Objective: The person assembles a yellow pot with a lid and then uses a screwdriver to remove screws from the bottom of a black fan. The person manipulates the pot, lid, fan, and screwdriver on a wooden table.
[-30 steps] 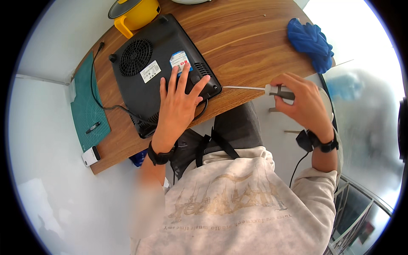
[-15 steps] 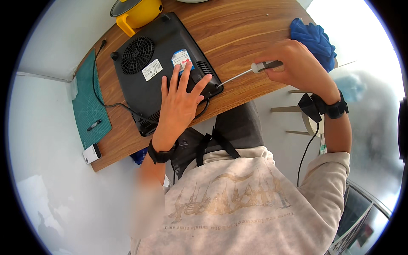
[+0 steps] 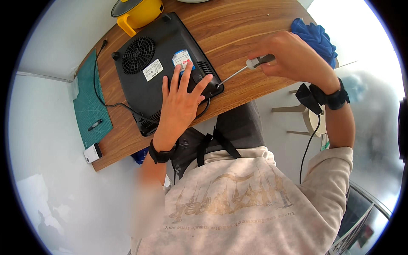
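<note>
A black induction cooker (image 3: 131, 87) lies upside down on the table, its round fan grille (image 3: 138, 55) and labels facing up. My left hand (image 3: 180, 102) rests flat on its underside with the fingers spread, partly over a blue, white and red sticker (image 3: 182, 59). In my right hand (image 3: 284, 53) is a screwdriver (image 3: 233, 78) with a grey and white handle. It slants down to the left, and its tip meets the cooker's near right corner, at what looks like a screw hole.
A yellow pot (image 3: 142, 15) stands behind the cooker. Blue cloth (image 3: 313, 40) lies at the table's right end. On the left are a green cutting mat (image 3: 87, 102) with a pen-like tool (image 3: 95, 125), a white box-shaped device (image 3: 92, 153) and the black power cord (image 3: 97, 91).
My right hand has moved slightly up and left, so the screwdriver stands a bit steeper with its tip still at the same corner. My left hand stays in place.
</note>
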Demonstrator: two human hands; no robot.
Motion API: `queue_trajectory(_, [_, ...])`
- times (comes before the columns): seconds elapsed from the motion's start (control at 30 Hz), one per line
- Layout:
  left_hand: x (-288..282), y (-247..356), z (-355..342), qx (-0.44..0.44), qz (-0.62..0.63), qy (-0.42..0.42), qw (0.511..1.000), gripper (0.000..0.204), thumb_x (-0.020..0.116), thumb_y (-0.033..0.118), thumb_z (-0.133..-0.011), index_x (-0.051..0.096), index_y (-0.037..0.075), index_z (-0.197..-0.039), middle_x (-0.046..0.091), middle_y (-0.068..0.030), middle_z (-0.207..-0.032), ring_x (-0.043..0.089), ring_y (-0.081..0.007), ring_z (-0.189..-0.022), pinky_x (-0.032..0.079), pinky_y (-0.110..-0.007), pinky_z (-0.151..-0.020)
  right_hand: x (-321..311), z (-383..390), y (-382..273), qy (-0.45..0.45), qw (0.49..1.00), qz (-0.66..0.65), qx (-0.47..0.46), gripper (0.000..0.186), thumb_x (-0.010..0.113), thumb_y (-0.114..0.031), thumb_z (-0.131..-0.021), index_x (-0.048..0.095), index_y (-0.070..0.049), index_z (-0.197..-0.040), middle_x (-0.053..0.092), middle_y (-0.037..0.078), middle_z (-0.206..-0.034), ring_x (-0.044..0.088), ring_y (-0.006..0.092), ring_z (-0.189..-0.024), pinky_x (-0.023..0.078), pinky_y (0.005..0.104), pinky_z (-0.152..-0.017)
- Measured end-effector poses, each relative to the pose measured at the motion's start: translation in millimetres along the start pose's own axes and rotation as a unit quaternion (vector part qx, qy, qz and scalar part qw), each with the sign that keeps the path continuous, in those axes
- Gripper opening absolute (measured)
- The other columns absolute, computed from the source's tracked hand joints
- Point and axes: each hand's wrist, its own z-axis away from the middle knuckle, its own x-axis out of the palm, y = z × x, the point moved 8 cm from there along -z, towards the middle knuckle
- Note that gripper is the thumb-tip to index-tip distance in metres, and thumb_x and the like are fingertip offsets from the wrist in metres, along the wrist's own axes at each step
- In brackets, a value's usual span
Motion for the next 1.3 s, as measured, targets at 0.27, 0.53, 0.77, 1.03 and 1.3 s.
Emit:
queue_trajectory(0.27, [-1.0, 1.8, -0.3, 0.002, 0.004, 0.004, 1.000, 0.063, 0.072, 0.021, -0.094, 0.052, 0.036, -0.152, 0.036, -0.0146, -0.166, 0.033, -0.0403, -0.153, 0.033, -0.066, -0.116, -8.8, -8.3, 0.9, 0.007, 1.000, -0.014, -0.007, 0.032, 0.071, -0.009, -0.075, 0.081, -0.006, -0.105, 0.077, 0.016, -0.096, 0.072, 0.0346, -0.086, 0.058, 0.0404, -0.082])
queue_trajectory(0.53, [0.8, 0.4, 0.5, 0.001, 0.002, 0.004, 1.000, 0.064, 0.072, 0.021, -0.094, 0.051, 0.036, -0.152, 0.036, -0.0149, -0.165, 0.034, -0.0402, -0.152, 0.031, -0.066, -0.116, -3.2, -13.5, 0.3, -0.014, 0.999, -0.041, -0.007, 0.032, 0.071, -0.011, -0.075, 0.082, -0.007, -0.105, 0.078, 0.014, -0.096, 0.073, 0.0339, -0.086, 0.059, 0.0406, -0.084])
queue_trajectory(0.77, [-0.1, 0.7, 0.5, 0.002, 0.002, 0.005, 1.000, 0.064, 0.072, 0.021, -0.094, 0.051, 0.037, -0.152, 0.037, -0.0149, -0.165, 0.034, -0.0403, -0.152, 0.031, -0.066, -0.116, -1.9, -17.3, 2.2, -0.012, 1.000, -0.016, -0.008, 0.033, 0.071, -0.010, -0.076, 0.082, -0.008, -0.107, 0.078, 0.014, -0.095, 0.073, 0.0334, -0.085, 0.059, 0.0394, -0.083])
queue_trajectory(1.03, [-0.6, 1.5, 0.5, 0.002, 0.002, 0.006, 1.000, 0.063, 0.072, 0.021, -0.094, 0.052, 0.036, -0.151, 0.037, -0.0143, -0.165, 0.034, -0.0400, -0.152, 0.032, -0.066, -0.116, -1.9, -22.3, 1.3, -0.024, 1.000, -0.011, -0.009, 0.032, 0.073, -0.010, -0.076, 0.082, -0.007, -0.107, 0.078, 0.014, -0.096, 0.073, 0.0317, -0.083, 0.060, 0.0375, -0.081])
queue_trajectory(1.3, [0.7, 1.0, 0.5, 0.002, -0.001, 0.004, 1.000, 0.061, 0.072, 0.021, -0.094, 0.053, 0.036, -0.151, 0.036, -0.0142, -0.165, 0.034, -0.0398, -0.152, 0.032, -0.066, -0.116, -2.7, -21.2, 2.4, -0.035, 0.999, -0.015, -0.001, 0.035, 0.073, -0.009, -0.074, 0.081, -0.005, -0.108, 0.078, 0.016, -0.101, 0.073, 0.0323, -0.085, 0.059, 0.0359, -0.080])
